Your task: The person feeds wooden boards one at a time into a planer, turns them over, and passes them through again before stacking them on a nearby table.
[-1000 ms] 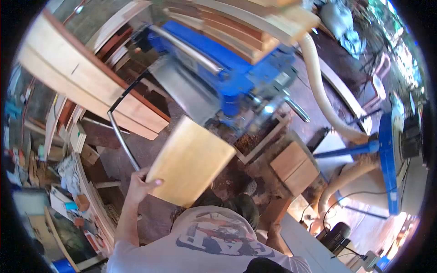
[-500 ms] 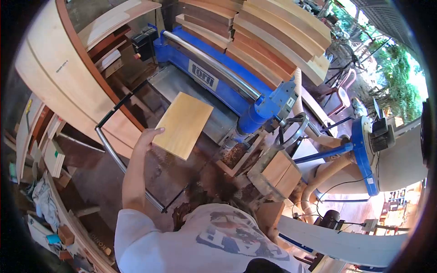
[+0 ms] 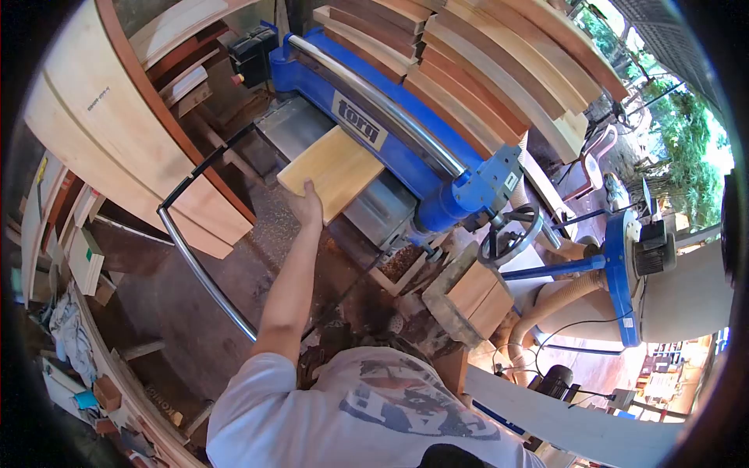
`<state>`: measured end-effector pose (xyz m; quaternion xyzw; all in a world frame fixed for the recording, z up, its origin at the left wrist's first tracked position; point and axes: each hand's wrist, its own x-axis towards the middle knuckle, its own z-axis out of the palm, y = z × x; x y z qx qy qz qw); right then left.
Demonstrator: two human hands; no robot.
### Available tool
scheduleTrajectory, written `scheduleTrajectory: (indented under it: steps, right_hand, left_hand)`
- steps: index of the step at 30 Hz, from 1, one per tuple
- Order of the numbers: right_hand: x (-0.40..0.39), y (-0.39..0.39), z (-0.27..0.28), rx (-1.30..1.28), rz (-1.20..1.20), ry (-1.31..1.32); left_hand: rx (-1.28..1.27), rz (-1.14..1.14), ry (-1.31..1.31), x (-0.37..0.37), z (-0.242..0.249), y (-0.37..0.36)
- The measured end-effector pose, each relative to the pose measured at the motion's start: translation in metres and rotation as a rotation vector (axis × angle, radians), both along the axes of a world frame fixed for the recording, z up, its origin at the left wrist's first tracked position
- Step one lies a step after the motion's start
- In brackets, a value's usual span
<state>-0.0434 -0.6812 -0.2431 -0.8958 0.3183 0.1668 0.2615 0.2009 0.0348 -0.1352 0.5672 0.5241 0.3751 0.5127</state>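
My left hand (image 3: pixel 307 204) grips the near left edge of a flat pale wooden board (image 3: pixel 331 170), with the thumb on top and the fingers hidden beneath. The board lies over the grey metal bed (image 3: pixel 378 209) of a blue planer (image 3: pixel 406 144). Its far edge is at the machine's opening, just below the label. My right hand does not show in the view.
Curved wooden boards (image 3: pixel 499 70) are stacked behind the planer. A handwheel (image 3: pixel 511 234) is at its right end. A metal tube frame (image 3: pixel 204 273) stands at the left beside large pale panels (image 3: pixel 101 117). A blue dust collector (image 3: pixel 620 277) stands at the right.
My left hand has moved forward and to the right with the board. The board now reaches the planer's opening, and the view has shifted slightly.
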Motion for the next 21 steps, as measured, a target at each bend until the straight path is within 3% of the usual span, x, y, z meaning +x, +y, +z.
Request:
scheduleTrajectory:
  steps: [1, 4, 7, 10, 14, 17, 19, 21]
  right_hand:
    - [0.004, 0.000, 0.000, 0.009, -0.005, 0.004]
    - [0.009, -0.001, 0.002, 0.026, -0.017, 0.017]
    - [0.012, -0.004, 0.003, 0.043, -0.019, 0.034]
    - [0.014, -0.001, 0.004, 0.087, -0.043, 0.031]
    - [0.021, -0.006, 0.001, 0.166, -0.060, -0.018]
    - [0.054, 0.036, 0.054, 0.216, -0.031, 0.009]
    - [0.057, 0.037, 0.053, 0.132, 0.009, -0.057]
    - [0.045, 0.001, 0.016, -0.072, 0.045, -0.199]
  left_hand:
    - [0.048, 0.032, 0.142, 0.013, 0.007, -0.005]
    - [0.154, -0.011, 0.108, 0.038, 0.005, 0.002]
    - [0.161, 0.097, 0.266, 0.061, 0.005, 0.000]
    - [0.224, 0.031, 0.376, 0.062, 0.016, -0.002]
    - [0.232, 0.007, 0.321, 0.072, 0.013, -0.005]
    - [0.284, 0.034, 0.436, 0.078, 0.017, -0.006]
    - [0.332, 0.061, 0.514, 0.089, 0.015, -0.006]
    - [0.303, 0.110, 0.547, 0.098, 0.018, -0.009]
